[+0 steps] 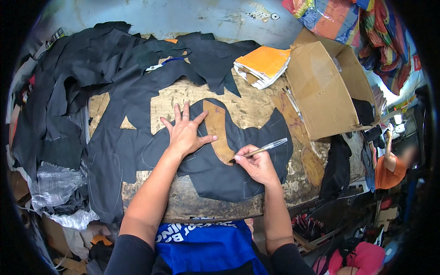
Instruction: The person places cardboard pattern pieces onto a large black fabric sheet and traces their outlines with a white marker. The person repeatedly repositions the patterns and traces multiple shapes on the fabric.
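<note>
A curved brown pattern template (217,129) lies flat on a piece of black leather-like sheet (215,176) on the worn wooden table. My left hand (185,133) is spread open, its fingers on the black sheet and its thumb resting over the template's left edge. In my right hand (257,166) is a pen (268,146), pinched between thumb and fingers, its tip at the template's lower right end. Thin pale outlines of shapes show on the sheet, left and right of the template. The pen tip itself is partly covered by my fingers.
Black offcuts (98,64) pile up at the far left. A cardboard box (321,87) stands at the right, beside an orange and white folded packet (263,64). More brown templates (311,165) and pens (293,103) lie near it. Blue-handled scissors (166,63) rest at the back. Another person (392,169) sits far right.
</note>
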### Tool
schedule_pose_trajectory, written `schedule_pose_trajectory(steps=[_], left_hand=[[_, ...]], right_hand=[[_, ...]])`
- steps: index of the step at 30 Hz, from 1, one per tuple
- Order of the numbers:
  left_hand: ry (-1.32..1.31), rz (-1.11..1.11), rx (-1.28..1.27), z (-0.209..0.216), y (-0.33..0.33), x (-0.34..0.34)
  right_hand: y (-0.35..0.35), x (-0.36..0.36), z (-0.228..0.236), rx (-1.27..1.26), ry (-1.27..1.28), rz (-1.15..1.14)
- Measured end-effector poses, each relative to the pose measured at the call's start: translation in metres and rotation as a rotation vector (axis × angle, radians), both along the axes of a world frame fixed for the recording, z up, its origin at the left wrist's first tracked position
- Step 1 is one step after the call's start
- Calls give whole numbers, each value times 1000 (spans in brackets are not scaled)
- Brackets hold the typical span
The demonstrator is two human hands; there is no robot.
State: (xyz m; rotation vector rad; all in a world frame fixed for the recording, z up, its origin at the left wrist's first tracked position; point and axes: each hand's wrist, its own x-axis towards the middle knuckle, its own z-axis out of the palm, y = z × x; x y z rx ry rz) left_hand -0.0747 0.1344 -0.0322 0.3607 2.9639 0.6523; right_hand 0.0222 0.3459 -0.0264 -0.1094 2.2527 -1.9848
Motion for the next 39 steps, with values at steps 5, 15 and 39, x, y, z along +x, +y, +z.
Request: schedule_pose_trajectory(steps=[5,15,39], left_hand=[[0,4,18,1,-1,0],[-200,-112,-118,20,-5,-2],[-205,-85,-29,14,-4,9]], right_hand=[[2,4,0,273,124,96],[-28,-35,2,261,194,106],[-75,-176,-26,337,358,-274]])
